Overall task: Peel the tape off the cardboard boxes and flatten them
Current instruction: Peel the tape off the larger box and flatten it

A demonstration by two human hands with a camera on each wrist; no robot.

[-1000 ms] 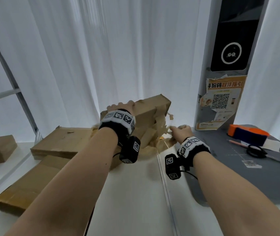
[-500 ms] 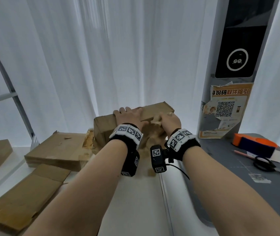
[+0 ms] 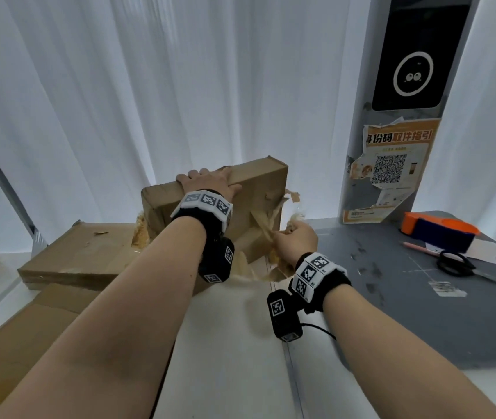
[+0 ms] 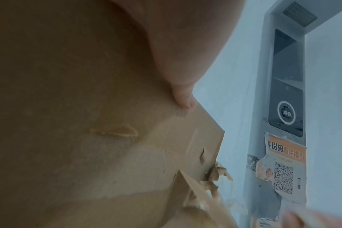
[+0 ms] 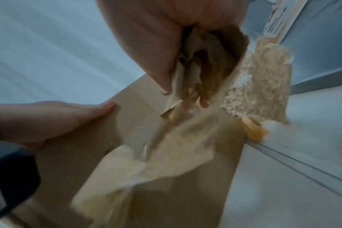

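Box [image 3: 259, 189]: stands tilted on white table [image 3: 225, 343].
Left hand [image 3: 207, 182]: flat fingers press on box top.
Right hand [image 3: 296, 241]: fingers closed around torn tape [image 3: 266, 228].

Hand: left hand [image 4: 178, 50], palm flat on box, one fingertip at its top edge
Box: cardboard box [image 4: 88, 138], brown, scuffed
Tape: torn tape [image 4: 215, 174] hanging off the right edge
Backdrop: grey pillar [image 4: 263, 92], dark screen [image 4: 286, 98], orange notice [image 4: 285, 163]
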